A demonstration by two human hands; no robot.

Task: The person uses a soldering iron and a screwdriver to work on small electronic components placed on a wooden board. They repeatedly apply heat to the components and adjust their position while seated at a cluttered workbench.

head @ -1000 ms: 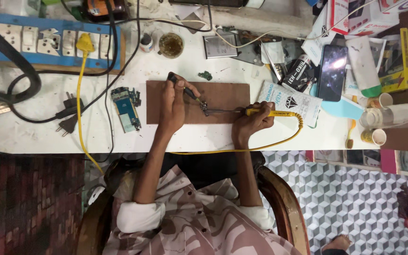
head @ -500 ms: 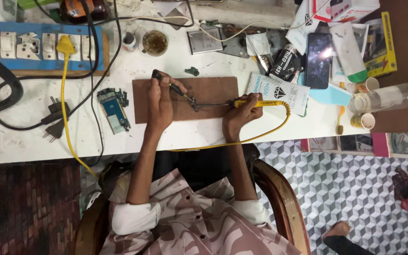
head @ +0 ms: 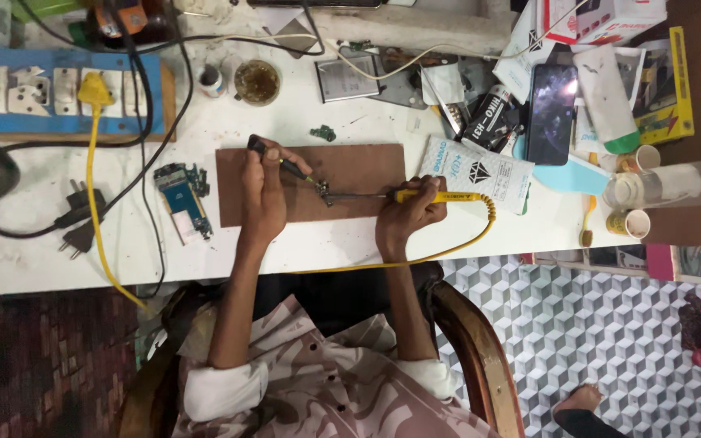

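Little has changed since a second ago: left hand (head: pixel 263 191) still clamps tweezers (head: pixel 290 168), right hand (head: pixel 407 217) the yellow soldering iron (head: pixel 415 196). Tips meet at a small part (head: pixel 323 191) between the hands, on the brown mat (head: pixel 367 166). Work holds steady.

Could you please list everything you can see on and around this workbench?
brown rectangular work mat: one, bench centre
yellow-handled soldering iron: one, right hand, tip at a small part on the mat
black-handled tweezers: one, left hand
blue circuit board: one, left of mat
blue switch panel: one, top left, yellow plug in it
dark phone: one, top right
round tin: one, above mat
wooden chair: one, brown, under the person
left hand, right hand: over mat
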